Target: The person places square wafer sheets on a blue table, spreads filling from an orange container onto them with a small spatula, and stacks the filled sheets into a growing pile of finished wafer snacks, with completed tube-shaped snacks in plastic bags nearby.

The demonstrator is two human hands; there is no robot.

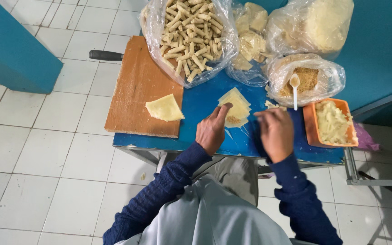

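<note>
Wrapper stack (237, 106) at centre of blue bench (205, 102), filling on top sheet, not yet rolled. Left hand (212, 129) grip pinches stack edge. Right hand (275, 131) right of stack, grip curled; contents: cannot tell. Bag of finished rolls (190, 34) behind stack, well filled. Single wrapper (164, 109) on wooden board (137, 86) left of stack, unfilled.

A small stack of pale yellow, square pastry sheets (236, 108) lies flat on the blue table near its middle, corner pointing far, with brownish filling on its near edge.
</note>
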